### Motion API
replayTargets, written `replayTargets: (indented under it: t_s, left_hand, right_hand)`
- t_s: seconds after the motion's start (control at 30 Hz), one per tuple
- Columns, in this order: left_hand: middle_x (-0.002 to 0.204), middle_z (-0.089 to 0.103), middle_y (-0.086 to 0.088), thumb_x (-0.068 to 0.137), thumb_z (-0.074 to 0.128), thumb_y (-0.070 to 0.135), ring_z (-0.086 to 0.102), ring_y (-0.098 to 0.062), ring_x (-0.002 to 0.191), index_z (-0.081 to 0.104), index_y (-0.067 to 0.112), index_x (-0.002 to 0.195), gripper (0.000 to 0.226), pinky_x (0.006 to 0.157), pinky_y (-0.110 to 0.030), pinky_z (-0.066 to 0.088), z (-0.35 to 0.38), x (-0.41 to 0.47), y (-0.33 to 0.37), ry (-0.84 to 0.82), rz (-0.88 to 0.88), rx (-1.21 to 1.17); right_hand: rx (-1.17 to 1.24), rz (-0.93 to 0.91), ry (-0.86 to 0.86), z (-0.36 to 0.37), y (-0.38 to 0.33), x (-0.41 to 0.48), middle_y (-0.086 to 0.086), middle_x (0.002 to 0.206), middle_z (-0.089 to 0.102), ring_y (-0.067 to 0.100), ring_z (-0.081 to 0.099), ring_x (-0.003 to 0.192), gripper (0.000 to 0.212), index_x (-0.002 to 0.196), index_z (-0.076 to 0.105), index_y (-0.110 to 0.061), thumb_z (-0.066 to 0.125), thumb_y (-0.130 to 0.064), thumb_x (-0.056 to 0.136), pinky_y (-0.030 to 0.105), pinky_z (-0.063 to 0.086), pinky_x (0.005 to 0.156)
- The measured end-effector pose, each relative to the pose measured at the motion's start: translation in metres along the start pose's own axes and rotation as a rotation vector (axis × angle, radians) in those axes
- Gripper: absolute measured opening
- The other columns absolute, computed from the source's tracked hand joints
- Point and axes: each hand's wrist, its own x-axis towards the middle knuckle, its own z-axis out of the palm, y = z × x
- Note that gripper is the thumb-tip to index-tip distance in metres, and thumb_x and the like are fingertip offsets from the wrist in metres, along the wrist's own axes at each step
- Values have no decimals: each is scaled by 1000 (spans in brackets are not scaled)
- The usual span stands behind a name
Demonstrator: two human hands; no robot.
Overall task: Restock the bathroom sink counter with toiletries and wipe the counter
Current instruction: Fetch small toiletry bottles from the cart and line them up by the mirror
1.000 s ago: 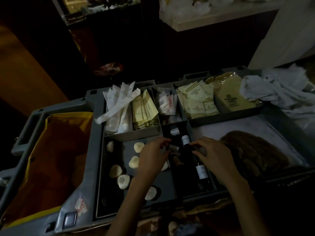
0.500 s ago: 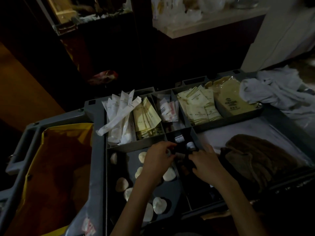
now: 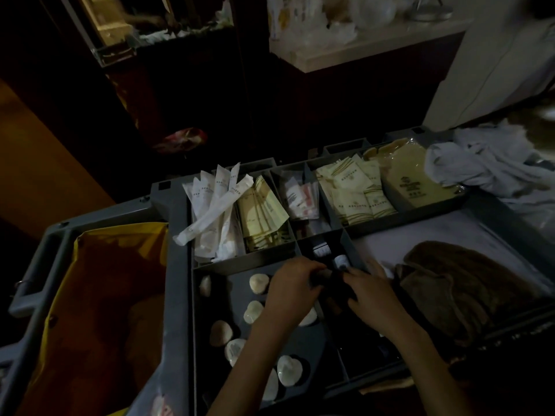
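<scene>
Grey plastic cart tray [image 3: 177, 265] fills the lower frame, split into compts, v. dim light. L hand [image 3: 292, 291] and R hand [image 3: 374, 298] meet at frame centre over the narrow middle compt, w/ a dark bottle [image 3: 329, 279] btw them. L fingers are curled round its left end, clamped on it. R fingertips [image 3: 351, 273] lie on its other end, slightly spread; clamped or only touching, I can't tell, too dark. Just above the hands in the same compt I see two more small bottles [image 3: 341, 261] w/ white labels; upright or tilted, can't tell. Round pale soaps [image 3: 259, 283] lie scattered in the wide compt at lower centre-left, some under the L forearm. Back row, left to right: long white sachets [image 3: 210, 205], one lying across the compt wall; striped cream packets [image 3: 264, 216]; small clear packs [image 3: 300, 195]; square cream sachets [image 3: 356, 190]; a big cream bag [image 3: 410, 181]. Pale cloth [image 3: 495, 166] is heaped at upper right, touching that bag. Brown towel [image 3: 468, 292] lies bunched at right, just beside R hand. Yellow bag [image 3: 99, 295] sits open at lower left. Pale counter [image 3: 375, 43] is at top, well apart from the cart.
</scene>
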Motion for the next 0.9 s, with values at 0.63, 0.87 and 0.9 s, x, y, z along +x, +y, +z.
replayTargets:
  t_s: [0.63, 0.87, 0.9]
  left_hand:
    - [101, 73, -4, 82, 58, 16, 66, -22, 89, 70, 19, 112, 32, 73, -32, 52, 19, 2, 11, 73, 59, -133]
    - [117, 69, -1, 87, 59, 18, 65, -16, 100, 57, 21, 130, 43, 79, -21, 48, 20, -7, 9, 99, 40, -201]
    - [116, 69, -1, 88, 60, 18, 66, -15, 99, 57, 21, 130, 42, 78, -20, 48, 19, -9, 8, 111, 45, -202]
  right_hand:
    - [1100, 179, 280, -12, -2, -3, -4, 95, 69, -1, 65, 84, 38, 94, 59, -22, 77, 4, 72, 11, 49, 75]
    - [1286, 168, 232, -23, -11, -5, -5, 87, 74, 7, 70, 79, 32, 96, 65, -13, 80, 0, 70, 16, 52, 67]
    - [1284, 155, 219, -23, -11, -4, -6, 88, 74, 7, 70, 81, 32, 96, 66, -14, 80, -1, 70, 16, 53, 68]
